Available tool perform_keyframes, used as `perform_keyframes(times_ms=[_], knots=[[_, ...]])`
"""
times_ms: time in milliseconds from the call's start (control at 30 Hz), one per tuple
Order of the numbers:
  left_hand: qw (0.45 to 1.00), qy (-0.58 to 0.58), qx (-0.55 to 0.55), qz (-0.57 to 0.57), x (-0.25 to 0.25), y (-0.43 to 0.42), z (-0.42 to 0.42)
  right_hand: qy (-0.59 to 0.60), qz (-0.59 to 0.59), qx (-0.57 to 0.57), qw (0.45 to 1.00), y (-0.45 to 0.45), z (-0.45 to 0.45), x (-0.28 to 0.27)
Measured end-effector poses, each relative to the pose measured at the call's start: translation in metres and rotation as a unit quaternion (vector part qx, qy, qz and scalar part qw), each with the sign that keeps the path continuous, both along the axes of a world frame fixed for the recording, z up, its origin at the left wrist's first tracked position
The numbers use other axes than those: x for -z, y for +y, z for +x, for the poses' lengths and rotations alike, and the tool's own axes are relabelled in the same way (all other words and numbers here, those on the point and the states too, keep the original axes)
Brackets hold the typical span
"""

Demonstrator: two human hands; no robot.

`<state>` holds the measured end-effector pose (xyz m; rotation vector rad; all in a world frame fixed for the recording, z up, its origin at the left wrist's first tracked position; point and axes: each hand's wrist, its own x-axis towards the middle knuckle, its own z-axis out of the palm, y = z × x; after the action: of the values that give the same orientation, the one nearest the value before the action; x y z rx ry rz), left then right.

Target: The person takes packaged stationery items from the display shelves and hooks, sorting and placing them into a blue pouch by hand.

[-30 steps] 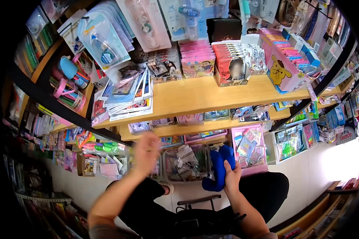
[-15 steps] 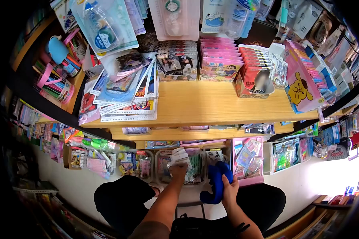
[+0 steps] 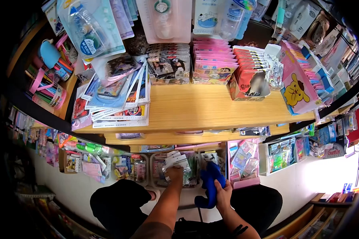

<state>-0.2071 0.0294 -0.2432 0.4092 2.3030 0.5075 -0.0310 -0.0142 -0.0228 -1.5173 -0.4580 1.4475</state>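
My left hand (image 3: pixel 174 173) reaches into a clear plastic bin (image 3: pixel 151 175) below the shelf. Its fingers are closed on several small clear packets with white header cards (image 3: pixel 177 159), which stand up tilted among other packets. My right hand (image 3: pixel 223 194) grips a bright blue cloth (image 3: pixel 211 181), bunched so that one end curls under to the left. The cloth hangs in front of a second small bin (image 3: pixel 212 155) and covers part of it. The fingertips of my left hand are partly hidden by the packets.
Above the bins is a wooden shelf (image 3: pixel 175 107) with boxed pink packets (image 3: pixel 213 61), red packets (image 3: pixel 249 75) and stacked sheets (image 3: pixel 119 115). A pink box (image 3: pixel 246 183) stands right of the cloth. My knees (image 3: pixel 117 203) flank the bins.
The whole view has shifted slightly, with things sitting a little further left. The packets in my left hand show more of their white cards. My right hand keeps hold of the blue cloth.
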Motion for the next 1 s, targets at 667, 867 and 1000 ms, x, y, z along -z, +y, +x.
perform_keyframes(times_ms=[667,867,1000], knots=[[0.956,-0.187,-0.102,0.201,-0.008,0.010,0.010,-0.056,-0.005,0.008,0.998,0.000,0.003,0.015],[0.775,-0.544,-0.174,0.272,-0.050,-0.014,-0.035,-0.049,0.049,0.046,0.997,0.006,-0.002,0.025],[0.734,-0.601,-0.015,0.315,-0.152,-0.029,-0.015,-0.120,0.169,-0.099,0.973,0.000,-0.022,0.019]])
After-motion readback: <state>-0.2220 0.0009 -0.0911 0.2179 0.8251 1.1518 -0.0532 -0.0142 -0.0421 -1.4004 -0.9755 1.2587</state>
